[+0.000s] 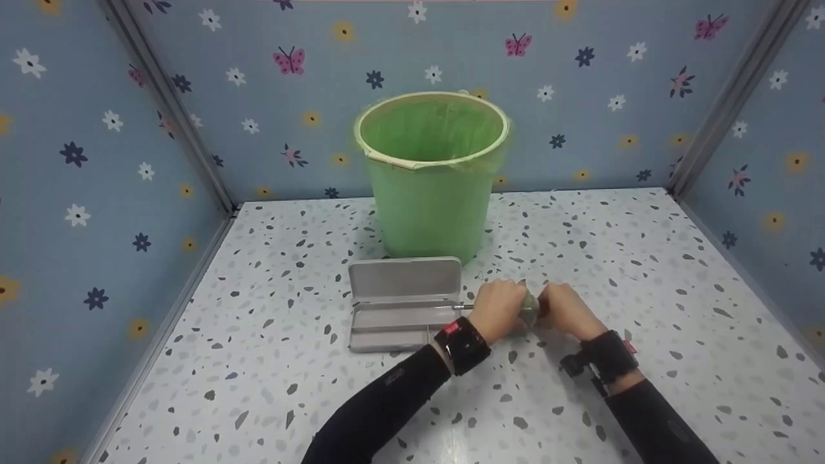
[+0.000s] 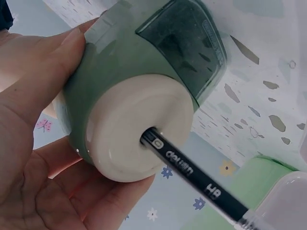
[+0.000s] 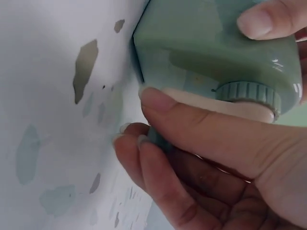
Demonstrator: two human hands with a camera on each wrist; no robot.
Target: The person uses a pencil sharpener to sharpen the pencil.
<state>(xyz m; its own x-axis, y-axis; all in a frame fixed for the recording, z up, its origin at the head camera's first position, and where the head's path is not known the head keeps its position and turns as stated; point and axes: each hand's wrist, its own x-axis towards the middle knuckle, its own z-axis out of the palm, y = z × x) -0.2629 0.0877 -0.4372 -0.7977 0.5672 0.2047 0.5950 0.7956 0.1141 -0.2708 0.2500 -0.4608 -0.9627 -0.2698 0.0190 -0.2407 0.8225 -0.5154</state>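
Observation:
My left hand point(image 1: 499, 309) grips a green rotary pencil sharpener point(image 2: 115, 57), thumb on one side and fingers on the other. A black pencil point(image 2: 187, 167) marked HB sticks out of the hole in its round cream face point(image 2: 129, 110). On the sharpener's opposite side, in the right wrist view, is a cream crank arm point(image 3: 206, 99) beside a ribbed green dial point(image 3: 247, 93). Thumb and fingers of my right hand point(image 3: 206, 167) pinch the small green crank knob point(image 3: 158, 139), mostly hidden by them. A dark see-through shavings drawer point(image 2: 187, 48) shows on the sharpener's body.
Left of my hands, a grey pencil case point(image 1: 406, 277) lies with its lid up; my left wrist overlaps its corner. Behind it stands a green bin point(image 1: 432, 212) with a liner. Flower-patterned panels point(image 1: 290, 116) enclose the speckled tabletop point(image 1: 258, 386) at the back and sides.

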